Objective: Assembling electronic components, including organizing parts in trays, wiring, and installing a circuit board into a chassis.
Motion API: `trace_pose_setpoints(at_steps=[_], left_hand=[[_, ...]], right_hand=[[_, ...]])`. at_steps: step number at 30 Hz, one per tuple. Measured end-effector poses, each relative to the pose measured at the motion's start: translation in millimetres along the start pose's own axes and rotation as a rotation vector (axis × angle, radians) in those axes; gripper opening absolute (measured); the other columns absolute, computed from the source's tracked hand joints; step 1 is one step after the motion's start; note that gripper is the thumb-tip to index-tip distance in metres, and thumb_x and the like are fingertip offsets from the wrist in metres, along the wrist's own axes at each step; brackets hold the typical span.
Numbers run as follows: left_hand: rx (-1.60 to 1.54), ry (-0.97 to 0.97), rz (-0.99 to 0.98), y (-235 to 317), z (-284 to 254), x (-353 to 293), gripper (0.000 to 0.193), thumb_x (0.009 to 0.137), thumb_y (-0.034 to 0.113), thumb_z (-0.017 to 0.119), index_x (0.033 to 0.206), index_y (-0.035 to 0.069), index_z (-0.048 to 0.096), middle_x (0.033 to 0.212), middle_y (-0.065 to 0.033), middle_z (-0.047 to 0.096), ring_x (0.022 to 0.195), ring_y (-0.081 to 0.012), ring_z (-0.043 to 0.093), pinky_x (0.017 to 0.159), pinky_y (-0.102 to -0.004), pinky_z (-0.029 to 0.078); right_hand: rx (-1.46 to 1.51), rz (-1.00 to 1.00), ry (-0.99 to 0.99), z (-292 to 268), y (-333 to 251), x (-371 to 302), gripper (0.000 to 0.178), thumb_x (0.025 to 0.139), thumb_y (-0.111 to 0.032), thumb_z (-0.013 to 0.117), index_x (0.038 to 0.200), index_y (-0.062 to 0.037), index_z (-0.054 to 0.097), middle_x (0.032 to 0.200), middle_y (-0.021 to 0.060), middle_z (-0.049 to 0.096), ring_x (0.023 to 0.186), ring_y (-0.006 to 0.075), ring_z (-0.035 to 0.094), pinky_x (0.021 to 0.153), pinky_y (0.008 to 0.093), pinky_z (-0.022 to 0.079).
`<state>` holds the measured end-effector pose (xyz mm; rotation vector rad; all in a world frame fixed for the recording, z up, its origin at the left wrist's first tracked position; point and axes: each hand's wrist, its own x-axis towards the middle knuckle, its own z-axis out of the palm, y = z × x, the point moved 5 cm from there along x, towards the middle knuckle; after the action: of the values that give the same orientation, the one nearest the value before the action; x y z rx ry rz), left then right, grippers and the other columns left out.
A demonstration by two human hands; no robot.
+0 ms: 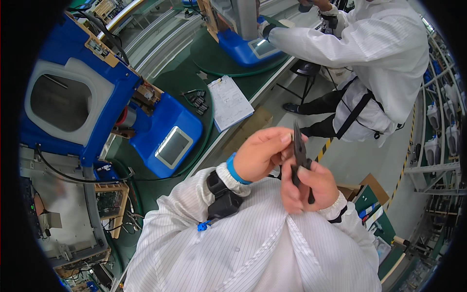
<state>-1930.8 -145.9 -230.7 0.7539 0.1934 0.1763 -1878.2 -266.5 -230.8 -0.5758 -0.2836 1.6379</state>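
Observation:
Dark needle-nose pliers (pixel 300 151) point away from me in front of my chest, their jaws uppermost. My right hand (pixel 314 187) is closed around the handles. Close beside the jaws, my left hand (pixel 258 155) has thumb and fingers pinched together; whatever small piece lies between them is too small to make out. A blue band (pixel 236 170) circles my left wrist, and a black device (pixel 224 202) is strapped on the sleeve below it. A short dark strand, perhaps a wire, shows under the left fingers.
Left of me stands a blue machine housing (pixel 165 124) with a grey screen on a green bench. Near it lie several black cylindrical parts (pixel 198 101) and a clipboard with papers (pixel 229 103). A co-worker in white (pixel 360 48) handles another blue unit (pixel 243 51). Racks (pixel 440 112) line the right.

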Motion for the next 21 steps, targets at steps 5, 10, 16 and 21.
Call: trace_pose_setpoints(at_steps=[5,10,16,21], left_hand=[[0.007,-0.224,0.075,-5,12,1,0.032,0.102,0.023,0.049,0.110,-0.005,0.062,0.084,-0.0053,0.064,0.066,-0.0077,0.053,0.066,-0.0246,0.045],[0.274,-0.001,0.063,2,-3,-3,0.027,0.103,0.018,0.047,0.107,-0.003,0.062,0.083,-0.0056,0.065,0.054,-0.0043,0.048,0.052,-0.0191,0.041],[0.258,-0.052,0.042,3,1,-10,0.025,0.103,0.018,0.048,0.106,-0.002,0.062,0.085,-0.0053,0.066,0.062,-0.0040,0.054,0.056,-0.0194,0.046],[0.338,-0.024,0.089,-4,3,-7,0.023,0.102,0.017,0.049,0.104,-0.002,0.062,0.087,-0.0054,0.066,0.069,-0.0053,0.059,0.060,-0.0204,0.049]], right_hand=[[0.362,0.124,-0.599,21,13,-9,0.039,0.097,-0.026,0.059,0.120,0.0045,0.050,0.078,0.0120,0.059,0.065,0.0286,0.061,0.062,0.0389,0.048],[-0.353,-0.041,-0.093,1,-3,1,0.044,0.099,-0.022,0.056,0.133,0.0030,0.046,0.104,0.0159,0.065,0.096,0.0268,0.063,0.086,0.0363,0.048],[-0.282,0.003,-0.188,11,2,-7,0.043,0.100,-0.023,0.055,0.133,0.0020,0.046,0.110,0.0161,0.063,0.103,0.0271,0.062,0.094,0.0376,0.048],[-0.118,0.003,-0.178,7,14,-10,0.039,0.100,-0.023,0.055,0.129,0.0011,0.048,0.105,0.0144,0.062,0.100,0.0296,0.063,0.090,0.0424,0.051]])
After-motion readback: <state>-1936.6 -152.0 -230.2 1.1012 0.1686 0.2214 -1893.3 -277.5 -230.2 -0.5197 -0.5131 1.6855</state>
